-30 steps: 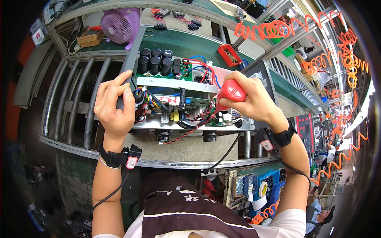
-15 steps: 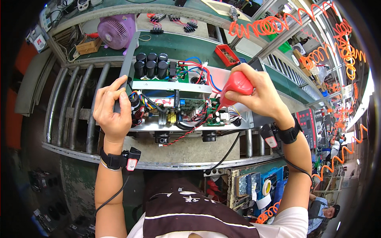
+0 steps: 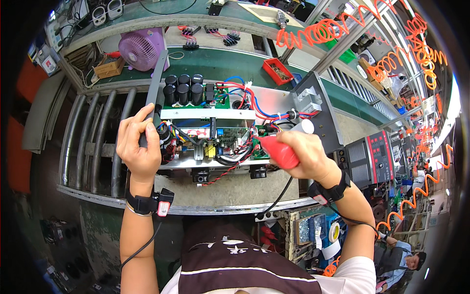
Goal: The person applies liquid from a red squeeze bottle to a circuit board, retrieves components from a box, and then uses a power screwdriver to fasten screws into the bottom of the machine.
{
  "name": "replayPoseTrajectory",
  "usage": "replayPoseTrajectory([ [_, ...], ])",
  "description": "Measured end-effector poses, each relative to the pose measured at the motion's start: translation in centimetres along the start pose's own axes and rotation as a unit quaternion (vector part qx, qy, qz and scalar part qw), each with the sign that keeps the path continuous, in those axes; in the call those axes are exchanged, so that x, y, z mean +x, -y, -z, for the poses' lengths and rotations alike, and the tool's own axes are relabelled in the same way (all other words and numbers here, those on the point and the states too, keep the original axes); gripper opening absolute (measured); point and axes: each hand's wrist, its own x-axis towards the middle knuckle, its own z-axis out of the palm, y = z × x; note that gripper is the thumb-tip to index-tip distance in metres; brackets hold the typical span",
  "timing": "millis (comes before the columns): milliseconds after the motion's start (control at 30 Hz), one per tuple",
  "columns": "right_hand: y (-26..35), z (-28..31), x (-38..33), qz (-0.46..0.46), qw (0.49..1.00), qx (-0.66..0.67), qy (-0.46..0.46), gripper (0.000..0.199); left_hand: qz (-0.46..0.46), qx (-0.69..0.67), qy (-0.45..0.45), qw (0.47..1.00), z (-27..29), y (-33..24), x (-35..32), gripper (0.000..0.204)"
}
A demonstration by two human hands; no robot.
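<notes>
An opened electronic unit (image 3: pixel 208 114) lies before me, with black capacitors (image 3: pixel 183 90), circuit boards and coloured wires in its metal frame. My left hand (image 3: pixel 139 147) grips the edge of the dark grey end panel (image 3: pixel 157 83) on the unit's left side, fingers bent around it. In my right hand (image 3: pixel 309 154) is a red, soft-looking squeeze bottle (image 3: pixel 280 154) with a tapered tip. The tip points left, close to the small green board at the unit's front right; whether it touches is unclear. A white round end (image 3: pixel 306 126) shows above this hand.
The unit sits on a roller conveyor (image 3: pixel 100 142). Behind are a purple fan (image 3: pixel 142 50) and a red parts tray (image 3: pixel 277 71). A finished-looking unit (image 3: pixel 367 159) stands at right. Orange coiled hoses (image 3: pixel 313 34) hang at upper right. Another person (image 3: pixel 401 262) is at lower right.
My right hand has come down toward me and turned, so the bottle lies flatter and its tip has shifted left. The right end panel now shows. My left hand keeps its hold.
</notes>
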Motion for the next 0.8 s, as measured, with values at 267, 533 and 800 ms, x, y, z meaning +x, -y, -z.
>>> replayPoseTrajectory([
  [267, 3.2, -1.4, -0.6, 0.184, 0.965, -0.183, 0.045, 0.035, 0.007, 0.002, 0.001, 1.0, 0.1, -0.1, 0.0, 0.004],
  [533, 3.5, -2.3, -0.1, 0.191, 0.953, -0.23, 0.051, 0.029, 0.025, -0.005, 0.029, 0.999, 0.0, -0.2, -0.1, 0.008],
  [800, 5.1, -3.7, 1.8, 0.184, 0.934, -0.292, 0.09, 0.025, 0.022, -0.01, 0.021, 0.999, -0.1, -0.2, -0.2, 0.01],
])
